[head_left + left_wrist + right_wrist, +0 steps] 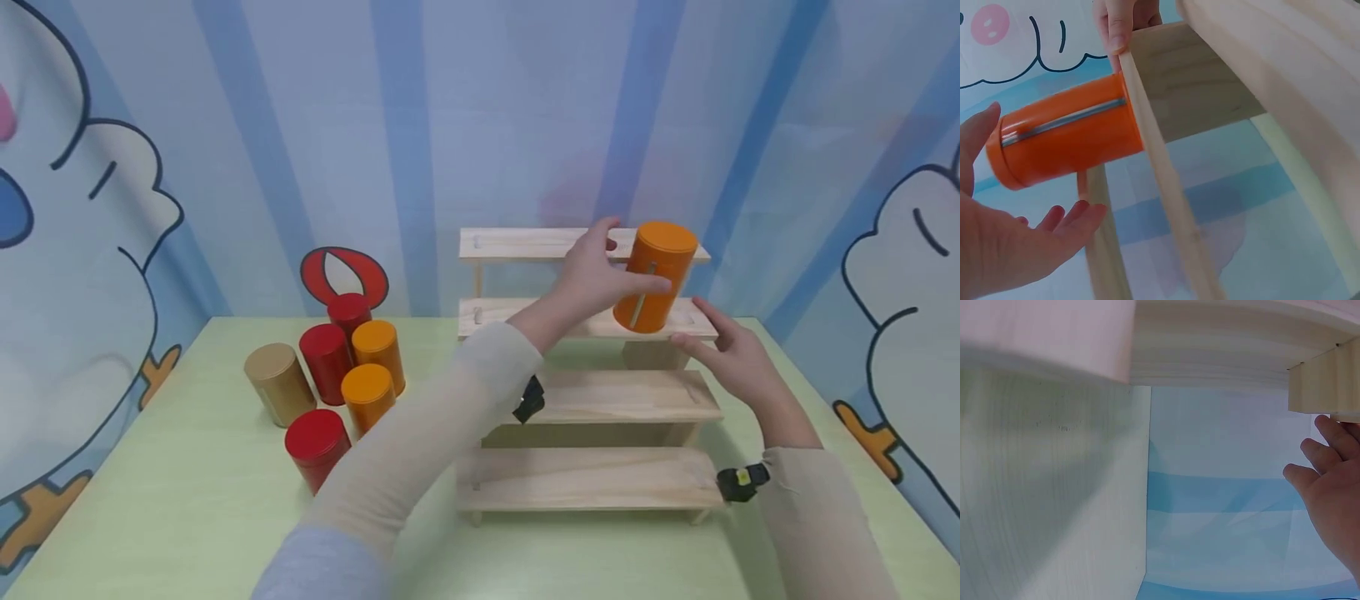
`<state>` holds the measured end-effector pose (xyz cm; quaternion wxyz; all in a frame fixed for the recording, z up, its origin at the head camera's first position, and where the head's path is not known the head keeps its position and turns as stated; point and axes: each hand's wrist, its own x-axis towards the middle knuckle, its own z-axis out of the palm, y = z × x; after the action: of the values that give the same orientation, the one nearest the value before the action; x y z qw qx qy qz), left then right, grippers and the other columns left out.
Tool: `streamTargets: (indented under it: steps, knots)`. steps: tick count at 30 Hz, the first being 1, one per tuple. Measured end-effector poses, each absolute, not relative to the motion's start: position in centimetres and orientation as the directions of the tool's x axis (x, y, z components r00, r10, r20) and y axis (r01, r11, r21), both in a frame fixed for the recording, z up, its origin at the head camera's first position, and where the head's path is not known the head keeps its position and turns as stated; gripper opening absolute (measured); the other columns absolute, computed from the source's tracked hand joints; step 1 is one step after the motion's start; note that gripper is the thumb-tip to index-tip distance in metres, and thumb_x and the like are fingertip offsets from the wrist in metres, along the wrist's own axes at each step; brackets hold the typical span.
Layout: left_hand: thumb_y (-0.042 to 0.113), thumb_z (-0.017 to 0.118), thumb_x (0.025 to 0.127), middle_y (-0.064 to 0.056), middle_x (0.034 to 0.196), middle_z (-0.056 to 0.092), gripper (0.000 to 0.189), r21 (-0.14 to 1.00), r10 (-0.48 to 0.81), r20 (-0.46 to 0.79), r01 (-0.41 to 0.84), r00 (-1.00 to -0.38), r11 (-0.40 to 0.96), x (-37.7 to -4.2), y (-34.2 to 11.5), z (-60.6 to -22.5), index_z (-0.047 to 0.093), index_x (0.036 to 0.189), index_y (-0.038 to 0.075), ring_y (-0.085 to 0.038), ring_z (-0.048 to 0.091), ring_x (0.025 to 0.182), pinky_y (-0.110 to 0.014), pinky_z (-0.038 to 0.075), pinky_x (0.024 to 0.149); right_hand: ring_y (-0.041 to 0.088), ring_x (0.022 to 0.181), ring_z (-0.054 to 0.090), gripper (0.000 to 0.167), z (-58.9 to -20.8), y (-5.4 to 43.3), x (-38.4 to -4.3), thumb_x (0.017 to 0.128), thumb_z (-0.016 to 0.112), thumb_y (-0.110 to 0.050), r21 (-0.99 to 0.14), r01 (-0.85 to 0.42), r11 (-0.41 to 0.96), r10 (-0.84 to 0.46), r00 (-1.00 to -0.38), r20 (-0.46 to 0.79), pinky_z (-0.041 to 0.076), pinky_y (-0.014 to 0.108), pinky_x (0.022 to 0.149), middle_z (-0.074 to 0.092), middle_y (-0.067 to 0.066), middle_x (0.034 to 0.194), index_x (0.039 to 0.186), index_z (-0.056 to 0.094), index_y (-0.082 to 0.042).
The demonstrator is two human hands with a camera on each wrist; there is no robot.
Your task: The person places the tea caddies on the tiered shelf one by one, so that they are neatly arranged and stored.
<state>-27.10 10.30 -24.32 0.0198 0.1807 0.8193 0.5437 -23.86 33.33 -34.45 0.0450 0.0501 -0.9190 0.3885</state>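
Pale sleeve (405, 467) ends in left hand (591, 273) spread around orange canister (663, 254), while right hand (735, 362) grips wooden rack (592, 479).

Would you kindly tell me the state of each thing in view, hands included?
Wooden rack: standing upright.
Rack's orange can: upright, closed, on the second tier from the top.
Table's two orange cans: upright, closed.
Three red cans: upright, closed.
Gold can: upright, closed.
Left hand: spread beside the rack's can, contact unclear.
Right hand: gripping the rack's end.
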Motion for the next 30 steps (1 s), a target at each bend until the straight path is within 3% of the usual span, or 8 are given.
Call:
streamTargets:
  steps: [6, 19, 30]
  knots:
    - [0.033, 0.084, 0.073, -0.004, 0.142, 0.045, 0.095, 0.873, 0.366, 0.182, 0.321, -0.913, 0.367, -26.4, 7.0, -22.5, 0.030, 0.150, 0.020, -0.024, 0.049, 0.125, -0.037, 0.050, 0.094, 0.052, 0.122, 0.043, 0.081, -34.4, 33.6, -23.7, 0.096, 0.054, -0.046, -0.708, -0.129, 0.694, -0.053, -0.990, 0.129, 0.037, 0.068, 0.095, 0.016, 0.028, 0.156, 0.156, 0.008, -0.018]
    - [0.032, 0.081, 0.077, 0.000, 0.139, 0.047, 0.089, 0.832, 0.339, 0.271, 0.396, -0.901, 0.388, -23.2, -2.0, -18.3, 0.030, 0.149, 0.023, -0.016, 0.047, 0.125, -0.034, 0.048, 0.096, 0.052, 0.118, 0.047, 0.080, -34.3, 33.7, -23.4, 0.096, 0.054, -0.047, -0.691, -0.118, 0.713, -0.035, -0.990, 0.133, 0.038, 0.068, 0.093, 0.017, 0.030, 0.154, 0.156, 0.009, -0.017]
    - [0.030, 0.079, 0.080, 0.002, 0.140, 0.047, 0.086, 0.821, 0.266, 0.276, 0.370, -0.924, 0.434, -20.5, -9.2, -18.6, 0.029, 0.149, 0.024, -0.014, 0.048, 0.127, -0.038, 0.040, 0.107, 0.052, 0.117, 0.047, 0.081, -34.3, 34.0, -23.6, 0.096, 0.054, -0.046, -0.694, -0.120, 0.710, -0.040, -0.991, 0.131, 0.037, 0.069, 0.093, 0.016, 0.030, 0.155, 0.156, 0.007, -0.018]
